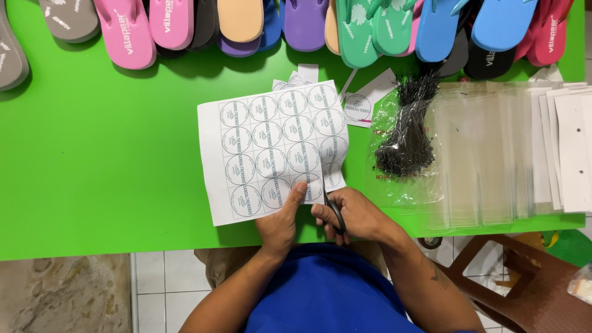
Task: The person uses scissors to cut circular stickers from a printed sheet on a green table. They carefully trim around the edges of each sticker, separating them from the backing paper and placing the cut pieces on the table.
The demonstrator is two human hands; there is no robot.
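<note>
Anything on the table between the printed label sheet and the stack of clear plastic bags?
Yes: in the head view, a bundle of black tag fasteners in a clear bag lies between the label sheet and the clear plastic bags.

A white paper sheet of round printed labels (274, 151) lay on the bright green surface (105, 154), near its front edge. Loose cut white labels (364, 105) sat just behind it. Clear flat plastic bags (481, 154) and white hole-punched cards (570, 148) lay stacked at the right.

Head view, straight down, close overhead
</note>
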